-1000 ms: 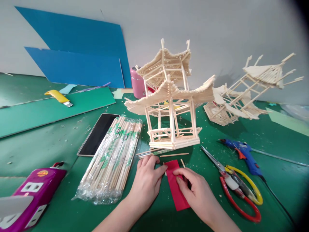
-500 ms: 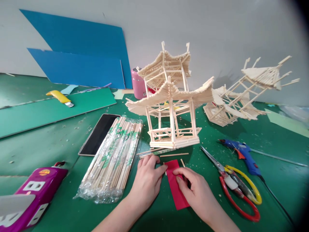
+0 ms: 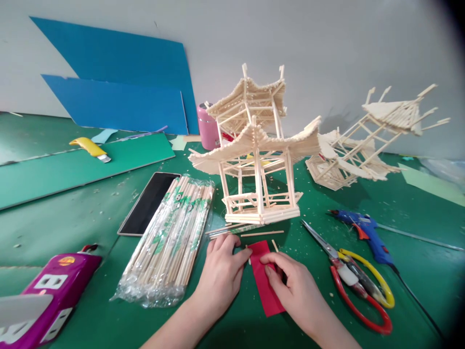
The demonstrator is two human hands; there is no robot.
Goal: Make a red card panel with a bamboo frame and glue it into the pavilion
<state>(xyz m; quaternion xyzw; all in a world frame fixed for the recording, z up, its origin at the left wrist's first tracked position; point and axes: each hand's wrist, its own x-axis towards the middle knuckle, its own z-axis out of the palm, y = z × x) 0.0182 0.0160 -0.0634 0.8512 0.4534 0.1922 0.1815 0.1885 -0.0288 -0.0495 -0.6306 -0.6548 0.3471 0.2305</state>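
left hand (image 3: 221, 276) and right hand (image 3: 294, 291) flat on green mat (image 3: 90, 213), fingertips pinched narrow on red paper strip (image 3: 264, 281) lying just before wooden pavilion model (image 3: 257, 160). risk: crooked crease if strip slips. scissors (image 3: 348, 276) near right; chopstick bundle (image 3: 170, 237) near left; little room.

a green mat-covered table (image 3: 72, 218) carries a red paper strip (image 3: 265, 286), a plastic-wrapped bundle of wooden sticks (image 3: 170, 237), a black phone (image 3: 148, 202), red-and-yellow scissors (image 3: 354, 278), a blue glue gun (image 3: 366, 232), a purple power strip (image 3: 47, 291), a yellow utility knife (image 3: 90, 147) and two stick-built pavilion models (image 3: 259, 160), (image 3: 366, 140).
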